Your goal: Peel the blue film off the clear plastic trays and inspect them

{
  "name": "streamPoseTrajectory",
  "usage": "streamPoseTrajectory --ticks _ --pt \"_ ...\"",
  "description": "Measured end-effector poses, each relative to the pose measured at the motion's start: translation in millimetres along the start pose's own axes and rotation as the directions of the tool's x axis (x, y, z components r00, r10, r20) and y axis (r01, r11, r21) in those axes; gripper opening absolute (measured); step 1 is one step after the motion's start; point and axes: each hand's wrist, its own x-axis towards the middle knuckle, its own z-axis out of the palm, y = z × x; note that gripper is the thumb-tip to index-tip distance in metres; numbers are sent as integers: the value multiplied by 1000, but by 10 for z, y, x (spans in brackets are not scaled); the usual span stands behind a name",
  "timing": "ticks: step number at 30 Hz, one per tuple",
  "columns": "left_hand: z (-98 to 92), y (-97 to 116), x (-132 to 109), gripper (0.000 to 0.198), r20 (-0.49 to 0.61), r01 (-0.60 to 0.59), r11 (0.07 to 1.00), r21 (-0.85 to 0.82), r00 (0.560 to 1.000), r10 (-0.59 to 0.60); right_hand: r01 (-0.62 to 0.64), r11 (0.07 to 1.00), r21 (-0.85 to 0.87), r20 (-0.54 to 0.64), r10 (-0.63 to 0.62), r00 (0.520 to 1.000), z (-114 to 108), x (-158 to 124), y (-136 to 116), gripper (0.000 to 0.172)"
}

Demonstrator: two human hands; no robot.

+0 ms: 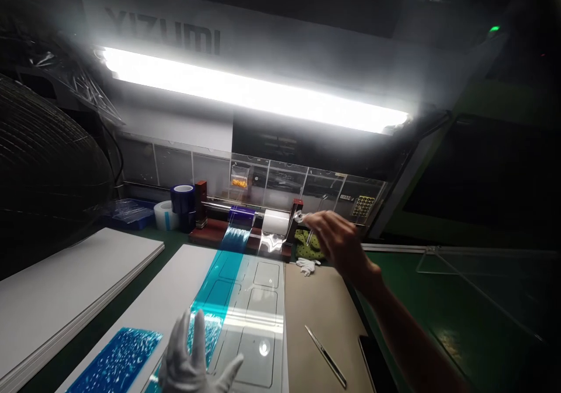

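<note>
The person's left hand [188, 361], in a white cotton glove, hangs open with its fingers spread, just above a strip of translucent blue film [214, 302]. The strip runs from a blue film roll [240, 217] on a steel rod across a long white panel [184, 270], its long axis pointing from the roller rack toward the wearer. Beside it, a sheet of clear film [258, 323] from a clear film roll [276, 222] lies over the panel's rounded rectangular outlines. The bare right hand [337, 241] reaches beside a dark red roller bracket [298, 209], fingers curled toward a bright clear scrap; whether they grip it cannot be told. A slim steel craft knife [326, 357] lies on a tan board [319, 305].
</note>
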Motion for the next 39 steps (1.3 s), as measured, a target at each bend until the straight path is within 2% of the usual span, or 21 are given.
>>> streamPoseTrajectory --ticks 2,4,5,6,8,12,15,17,18,20,21,23,25,27,28,31,33,35,36,38,39 --pt "-175 113 246 112 -94 -134 984 115 985 145 10 999 46 168 -17 986 215 -202 -184 20" --pt "-329 243 480 123 -95 -259 946 194 955 281 2 997 79 308 -26 951 377 -398 -365 22" --pt "-375 300 575 126 -61 -306 923 235 943 328 -4 996 94 359 -30 933 433 -485 -445 22" --pt "-395 345 649 127 19 -352 895 272 932 361 -9 994 110 401 -36 915 473 -560 -515 22" --pt "-361 394 728 133 145 -448 844 296 894 424 -9 989 147 463 -61 884 514 -673 -627 21" --pt "-179 382 696 137 344 -552 798 243 818 461 6 977 213 526 -120 842 515 -764 -763 23" --pt "-126 377 645 128 416 -544 805 238 806 422 -9 972 235 541 -123 832 458 -756 -786 21" --pt "-139 377 626 122 428 -535 811 236 807 407 -57 968 243 543 -87 835 377 -734 -744 8" --pt "-152 372 621 120 434 -531 814 235 807 401 -91 967 238 548 -56 835 327 -724 -708 19" --pt "-177 344 612 118 449 -532 813 238 802 394 -153 966 207 574 6 819 233 -714 -619 65" --pt "-186 322 609 118 454 -535 810 241 799 393 -170 968 187 601 24 799 201 -719 -576 87" --pt "-194 261 605 116 461 -547 804 234 790 404 -176 971 164 671 21 741 183 -750 -512 117" --pt "-192 184 607 118 458 -561 803 201 779 429 -172 970 173 746 -14 666 222 -804 -486 134" --pt "-189 93 613 120 450 -572 807 144 764 461 -186 962 200 793 -47 607 280 -861 -487 141" --pt "-191 46 615 122 441 -573 812 108 760 477 -202 955 217 803 -58 593 306 -886 -491 141" --pt "-208 -72 590 124 411 -521 853 -29 771 486 -278 920 274 802 -59 594 354 -953 -512 134" --pt "-217 -91 524 125 412 -413 894 -172 794 446 -355 874 332 801 -63 595 383 -1008 -538 128" --pt "-204 -44 416 123 450 -220 904 -368 808 380 -439 802 405 808 -89 583 431 -1081 -580 123" --pt "-187 -3 355 121 473 -103 878 -467 810 346 -477 762 437 811 -105 576 462 -1122 -603 121" --pt "-143 79 249 117 516 111 781 -614 806 290 -535 694 482 813 -126 569 520 -1199 -636 120" --pt "-123 105 219 115 529 179 736 -653 803 275 -551 673 494 812 -130 569 539 -1227 -638 120"
